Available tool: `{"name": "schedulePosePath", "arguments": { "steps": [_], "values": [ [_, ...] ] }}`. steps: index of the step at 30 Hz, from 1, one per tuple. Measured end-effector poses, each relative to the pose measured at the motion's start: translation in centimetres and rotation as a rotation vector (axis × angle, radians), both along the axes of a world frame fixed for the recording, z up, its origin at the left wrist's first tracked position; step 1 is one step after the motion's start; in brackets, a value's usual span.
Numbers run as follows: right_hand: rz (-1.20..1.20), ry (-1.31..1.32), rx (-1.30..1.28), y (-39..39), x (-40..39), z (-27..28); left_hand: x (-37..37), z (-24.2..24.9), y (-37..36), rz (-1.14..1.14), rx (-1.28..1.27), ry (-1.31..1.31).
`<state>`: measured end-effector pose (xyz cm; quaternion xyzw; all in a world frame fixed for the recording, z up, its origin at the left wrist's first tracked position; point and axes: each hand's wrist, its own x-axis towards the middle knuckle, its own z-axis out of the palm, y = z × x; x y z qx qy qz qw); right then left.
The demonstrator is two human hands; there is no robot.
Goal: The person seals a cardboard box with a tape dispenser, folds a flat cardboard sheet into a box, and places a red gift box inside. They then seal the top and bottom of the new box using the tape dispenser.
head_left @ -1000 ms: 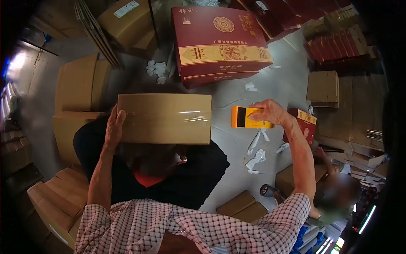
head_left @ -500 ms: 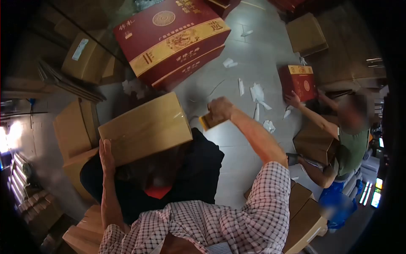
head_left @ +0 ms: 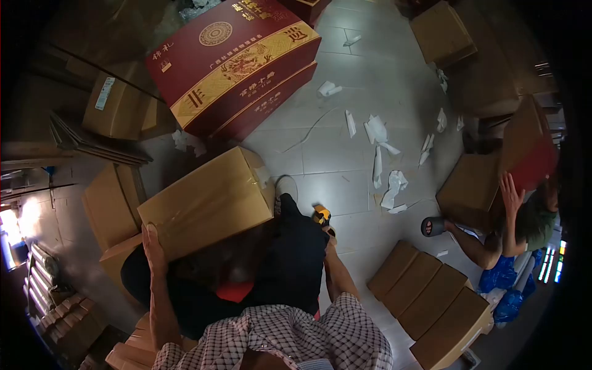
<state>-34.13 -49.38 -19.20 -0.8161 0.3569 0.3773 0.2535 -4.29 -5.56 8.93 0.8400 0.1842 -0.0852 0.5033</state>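
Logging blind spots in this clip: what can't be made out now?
All in the head view:
- Right hand: mostly hidden by the leg, as is its grip on the yellow item.
- Carton contents: hidden by its walls.
- Label print: too small.
- Red box markings: blurred.

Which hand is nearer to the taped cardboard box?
Left: the left hand touches the cardboard box at its lower left corner; the right hand is apart from it, beside the right knee.

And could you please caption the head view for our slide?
Left hand on a taped carton, right hand at a yellow-black object, paper scraps across the floor.
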Motion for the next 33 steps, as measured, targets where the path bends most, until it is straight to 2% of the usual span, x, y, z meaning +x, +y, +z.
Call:
{"name": "schedulePosePath", "arguments": {
  "steps": [1,2,3,4,5,6,8,10,11,13,14,16,18,20,23,25,27,29,31,32,33],
  "values": [
    [0.023,-0.113,0.120,-1.4,2.9,3.5,0.0,0.2,0.0,-0.016,-0.029,0.015],
    [-0.023,-0.111,0.066,-2.6,7.3,6.8,0.1,0.5,0.0,-0.033,-0.057,0.028],
    [-0.070,-0.110,0.012,-3.5,13.9,14.1,0.3,0.6,-0.1,-0.049,-0.088,0.037],
    [-0.291,-0.644,0.090,-4.2,16.2,13.9,0.3,0.5,0.0,-0.065,-0.112,0.039],
    [-0.376,-1.056,0.203,-4.4,20.1,17.0,0.3,0.5,0.1,-0.080,-0.132,0.045],
    [-0.525,-1.125,0.429,-4.3,24.5,20.9,0.3,0.6,0.3,-0.092,-0.154,0.049],
    [-0.541,-1.260,0.722,-1.5,30.4,23.5,0.4,1.1,-0.6,-0.058,-0.166,0.083],
    [-0.337,-0.833,1.087,3.1,32.9,21.3,0.2,1.5,-1.0,-0.060,-0.158,0.039],
    [-0.427,-0.935,0.993,4.1,33.1,21.0,0.0,1.2,-0.8,-0.087,-0.140,-0.014],
    [-0.357,-0.941,0.970,3.9,33.9,17.1,0.3,0.9,-1.4,-0.082,-0.154,-0.077],
    [-0.249,-0.890,0.787,3.3,33.5,15.7,0.2,1.1,-1.5,-0.058,-0.176,-0.069],
    [-0.043,-0.824,0.418,1.6,33.4,14.6,0.3,-0.4,0.2,-0.161,-0.215,-0.061],
    [0.013,-0.529,0.152,0.1,32.6,16.8,0.3,-0.3,-0.5,-0.130,-0.234,-0.120],
    [-0.086,-1.031,0.291,-2.5,33.4,17.0,0.4,0.0,-1.2,-0.136,-0.282,-0.210],
    [0.488,-1.027,-0.199,4.0,34.0,33.2,0.7,0.1,-1.3,-0.136,-0.212,-0.169],
    [0.842,-1.008,-0.341,10.5,33.9,33.6,0.5,0.3,-1.7,-0.121,-0.261,-0.170],
    [0.958,-1.139,-0.241,16.8,33.5,32.7,0.6,0.2,-1.2,-0.107,-0.236,-0.171],
    [0.929,-1.154,-0.169,24.0,33.4,31.1,0.4,-1.5,-0.6,-0.096,-0.150,-0.154],
    [0.888,-1.173,-0.120,28.0,33.9,31.1,0.8,-2.8,0.2,-0.133,-0.290,-0.307],
    [0.863,-1.170,-0.089,28.8,33.9,30.9,0.5,-3.3,0.6,-0.159,-0.320,-0.297],
    [0.944,-1.164,-0.167,28.3,33.6,31.2,0.3,-3.1,0.8,-0.185,-0.349,-0.287]
  ]
}}
